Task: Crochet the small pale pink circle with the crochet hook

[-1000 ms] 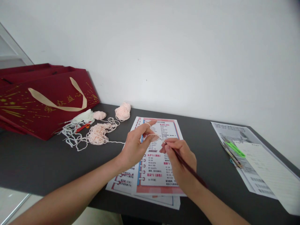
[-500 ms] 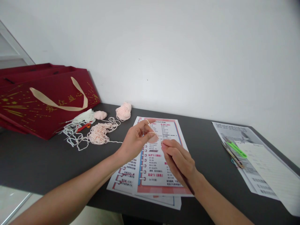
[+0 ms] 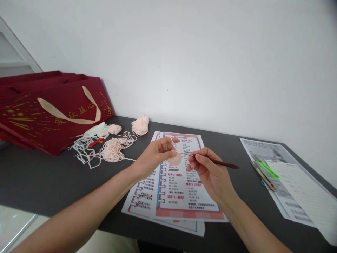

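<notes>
Between thumb and fingers, my left hand [image 3: 158, 153] pinches a small round piece of pale pink crochet [image 3: 174, 159], with yarn looped over the index finger. My right hand [image 3: 209, 170] grips a crochet hook [image 3: 223, 163] by its dark brown handle. The hook's thin metal shaft reaches left to the crochet's top edge; whether its tip sits in a stitch I cannot tell. From my left hand a strand runs left to a loose tangle of pink yarn [image 3: 113, 149]. Both hands are above a printed pattern sheet [image 3: 181, 207].
Two pink yarn balls [image 3: 140, 124], white yarn [image 3: 96, 131] and a red item [image 3: 95, 142] lie at the left by dark red gift bags [image 3: 52, 130]. On the right, papers [image 3: 302, 189] carry a bright green tool [image 3: 268, 170] and scissors-like metal blades [image 3: 264, 177]. A wall stands behind.
My right hand has turned over, so the hook's handle now points right instead of down towards me. The crochet piece shows more fully below my left thumb.
</notes>
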{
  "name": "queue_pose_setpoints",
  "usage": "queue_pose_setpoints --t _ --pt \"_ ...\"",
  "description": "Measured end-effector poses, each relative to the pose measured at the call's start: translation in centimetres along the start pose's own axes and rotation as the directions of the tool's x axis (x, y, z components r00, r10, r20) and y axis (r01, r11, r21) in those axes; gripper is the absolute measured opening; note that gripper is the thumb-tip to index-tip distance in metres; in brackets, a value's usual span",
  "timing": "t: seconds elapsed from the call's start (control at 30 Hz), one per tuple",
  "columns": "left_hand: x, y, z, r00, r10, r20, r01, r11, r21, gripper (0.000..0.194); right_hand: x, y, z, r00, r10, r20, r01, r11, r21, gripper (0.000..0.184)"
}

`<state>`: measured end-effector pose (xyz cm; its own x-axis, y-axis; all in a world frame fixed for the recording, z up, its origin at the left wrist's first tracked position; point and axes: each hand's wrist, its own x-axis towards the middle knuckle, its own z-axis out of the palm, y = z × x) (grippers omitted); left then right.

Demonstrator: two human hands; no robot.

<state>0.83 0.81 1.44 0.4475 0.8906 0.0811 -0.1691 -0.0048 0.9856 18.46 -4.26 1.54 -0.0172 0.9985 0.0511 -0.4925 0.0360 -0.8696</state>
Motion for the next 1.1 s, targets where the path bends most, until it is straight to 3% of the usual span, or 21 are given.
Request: queue_pose_setpoints --t 0.2,0.4,0.53,0.63,0.7,0.77,0.83,0.87,0.93,1.0,1.1 --pt "-0.2 0.0 0.6 0.999 -0.033 0.01 0.033 0.998 -0.054 0.034 0.2 0.2 0.0 0.99 0.138 -0.003 -0.137 0.982 0.129 0.012" --pt "-0.5 0.1 1.3 0.996 -0.085 0.021 0.086 0.996 -0.016 0.044 0.1 0.4 0.4 0.987 0.158 0.021 -0.16 0.982 0.102 0.011" --pt "-0.6 -0.1 1.5 0.991 -0.126 0.035 0.128 0.99 -0.062 0.045 -0.1 1.1 0.5 0.998 0.057 0.024 -0.058 0.997 0.059 0.011" --pt "-0.6 -0.1 1.5 0.99 -0.137 0.043 0.14 0.985 -0.098 0.046 -0.4 1.8 0.0 0.992 -0.104 0.066 0.112 0.986 -0.122 0.006" --pt "-0.7 0.1 1.6 0.989 -0.145 0.041 0.149 0.983 -0.108 0.046 -0.7 2.1 -0.4 0.955 -0.26 0.144 0.296 0.881 -0.368 0.007" --pt "-0.7 0.1 1.8 0.988 -0.151 0.033 0.154 0.983 -0.104 0.047 -0.9 2.2 -0.8 0.861 -0.401 0.312 0.506 0.616 -0.603 0.013" --pt "-0.8 0.0 2.0 0.989 -0.145 0.019 0.146 0.985 -0.091 0.049 -1.0 2.3 -1.0 0.738 -0.446 0.507 0.655 0.288 -0.699 0.017" --pt "-0.8 -0.1 2.1 0.99 -0.141 0.007 0.141 0.986 -0.091 0.05 -1.0 2.4 -0.9 0.688 -0.439 0.578 0.691 0.151 -0.707 0.018" --pt "-0.8 -0.5 2.2 0.988 -0.151 -0.02 0.147 0.981 -0.131 0.05 -0.9 2.6 -0.8 0.636 -0.425 0.645 0.699 -0.038 -0.714 0.018" --pt "-0.8 -0.9 2.1 0.98 -0.197 -0.02 0.188 0.958 -0.218 0.048 -0.9 2.8 -0.7 0.626 -0.434 0.648 0.672 -0.12 -0.73 0.018" --pt "-0.7 -1.2 1.9 0.96 -0.274 0.055 0.275 0.889 -0.366 0.041 -0.9 3.2 -1.0 0.624 -0.446 0.641 0.701 -0.043 -0.712 0.021"
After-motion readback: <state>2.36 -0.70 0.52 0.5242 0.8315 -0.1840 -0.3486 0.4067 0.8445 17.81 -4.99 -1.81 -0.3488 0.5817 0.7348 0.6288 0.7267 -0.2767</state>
